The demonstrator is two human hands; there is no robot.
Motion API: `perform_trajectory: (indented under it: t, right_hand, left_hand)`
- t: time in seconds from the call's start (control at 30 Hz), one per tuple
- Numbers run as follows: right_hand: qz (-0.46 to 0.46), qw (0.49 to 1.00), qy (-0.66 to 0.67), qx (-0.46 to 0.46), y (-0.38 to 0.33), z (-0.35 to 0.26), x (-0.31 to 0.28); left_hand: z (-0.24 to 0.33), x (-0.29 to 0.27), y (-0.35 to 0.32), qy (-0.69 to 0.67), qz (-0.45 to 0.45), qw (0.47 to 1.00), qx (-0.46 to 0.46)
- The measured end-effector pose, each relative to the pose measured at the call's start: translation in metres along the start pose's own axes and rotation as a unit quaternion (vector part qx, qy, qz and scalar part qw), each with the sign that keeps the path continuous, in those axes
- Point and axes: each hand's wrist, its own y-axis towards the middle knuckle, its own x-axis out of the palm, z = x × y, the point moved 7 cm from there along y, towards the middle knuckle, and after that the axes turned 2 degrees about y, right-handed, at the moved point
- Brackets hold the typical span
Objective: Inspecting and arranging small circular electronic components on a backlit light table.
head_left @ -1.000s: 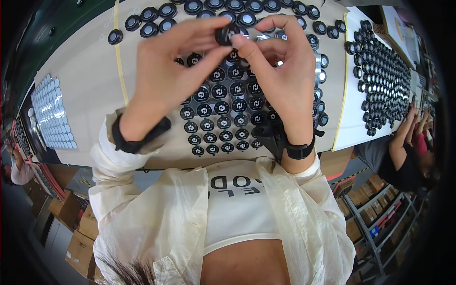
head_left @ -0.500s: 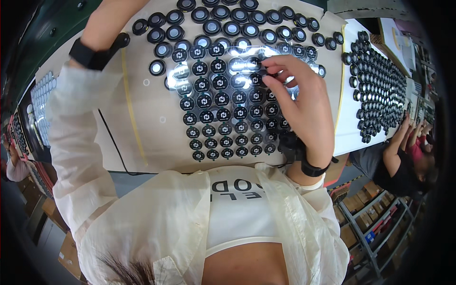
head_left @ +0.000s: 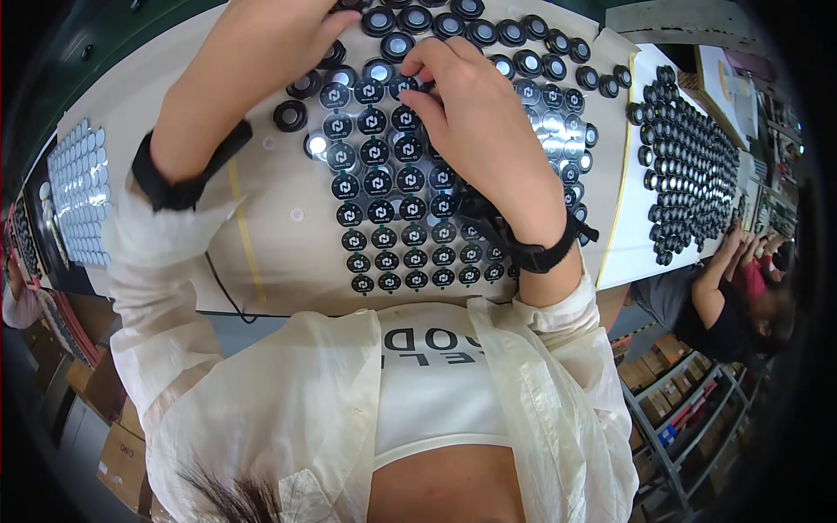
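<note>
A clear sheet (head_left: 349, 137) carries rows of round black labels (head_left: 377, 181) with white marks, lying over some black round parts. My right hand (head_left: 488, 122) is over the sheet, fingers bent, thumb and forefinger closed about a round black label (head_left: 402, 87) in its top row. That hand and wrist hide the labels beneath. My left hand (head_left: 279, 39) reaches to the far edge, its thumb against a black round part; the picture's top edge cuts off its other fingers, so its grip cannot be told.
Several black round parts with pale centres (head_left: 482, 33) stand along the far side. A white board (head_left: 623, 227) on the right holds many more. Sheets of pale discs (head_left: 80, 192) lie far left. A black cable (head_left: 222, 283) hangs near the front edge. Another person (head_left: 715, 301) works at right.
My right hand has moved left and away from me, from the sheet's middle columns to its top row. My left hand has come down and right into view.
</note>
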Motion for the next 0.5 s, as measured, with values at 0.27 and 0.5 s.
perform_trajectory:
  t: [0.27,0.5]
  right_hand:
    - [0.027,0.997,0.079,-0.001,0.006,0.007,0.001]
    - [-0.085,0.976,0.195,0.046,-0.008,0.003,-0.01]
  left_hand:
    - [0.039,0.027,-0.067,-0.126,-0.018,0.984,0.127]
    - [0.036,0.031,-0.07,-0.132,-0.009,0.986,0.105]
